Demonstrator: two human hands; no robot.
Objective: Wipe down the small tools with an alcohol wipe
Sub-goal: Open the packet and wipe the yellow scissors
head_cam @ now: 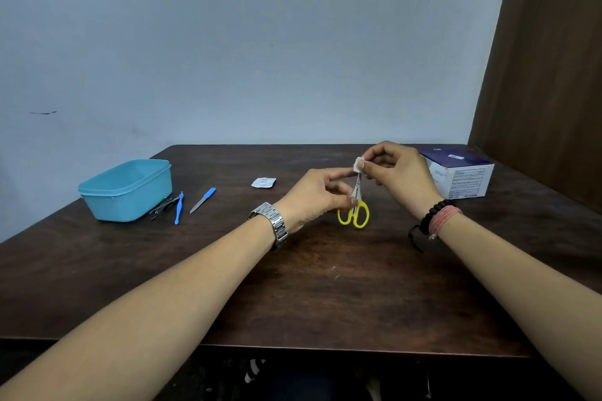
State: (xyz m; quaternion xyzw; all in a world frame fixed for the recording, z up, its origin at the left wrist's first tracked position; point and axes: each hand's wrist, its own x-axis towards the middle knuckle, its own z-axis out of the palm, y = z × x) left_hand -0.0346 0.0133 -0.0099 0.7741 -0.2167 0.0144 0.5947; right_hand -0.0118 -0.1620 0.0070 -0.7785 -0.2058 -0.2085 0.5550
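1. Head view, grip: left hand (317,195) holds small scissors (355,205) near the pivot, thumb and fingers curled round the shanks; yellow loop handles hang below the hand, blades point up and away.
2. Right hand (399,172) pinches a folded white alcohol wipe (358,164) between thumb and fingertips, pressed onto the blade tips. Wipe covers the tips; blades look closed together.
3. Both hands are raised above the dark wooden table (325,286), right of centre. Scissors do not touch the surface.
4. Left wrist carries a metal watch (272,221); right wrist carries a black bead bracelet (431,215) and a pink thread band (444,220).
5. Left side of the table: a light blue plastic tub (127,189), open at the top.
6. Just beside the tub's right front: a bundle of thin dark metal tools (163,205), touching or nearly touching its wall; cannot tell which.
7. Next to them, a blue-handled pick (178,208), then a nail file (202,200) with a blue handle, lying apart from each other.
8. Torn wipe sachet (263,182) lies flat behind the left hand.
9. Far right: a blue-and-white carton (462,176), behind the right wrist.
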